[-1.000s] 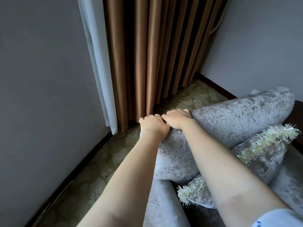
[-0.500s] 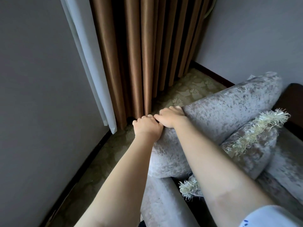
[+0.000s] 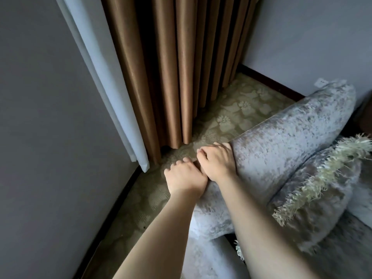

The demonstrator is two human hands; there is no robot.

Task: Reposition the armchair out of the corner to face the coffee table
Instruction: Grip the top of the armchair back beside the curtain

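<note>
The armchair (image 3: 281,141) is upholstered in grey crushed velvet and fills the lower right of the head view, its backrest top running up to the right. My left hand (image 3: 184,177) and my right hand (image 3: 216,162) sit side by side on the near end of the backrest's top edge, fingers curled over it and gripping. A matching velvet cushion (image 3: 316,200) with a pale fringe leans on the seat against the backrest. The coffee table is not in view.
Brown curtains (image 3: 171,67) and a white sheer curtain (image 3: 108,87) hang in the corner behind the chair. Grey walls (image 3: 50,137) with dark skirting close in left and right. A strip of floral patterned carpet (image 3: 231,115) shows between chair and curtains.
The gap of carpet between the backrest and the curtains has widened, and the chair sits further from the corner. Both hands keep their grip on the backrest's top edge.
</note>
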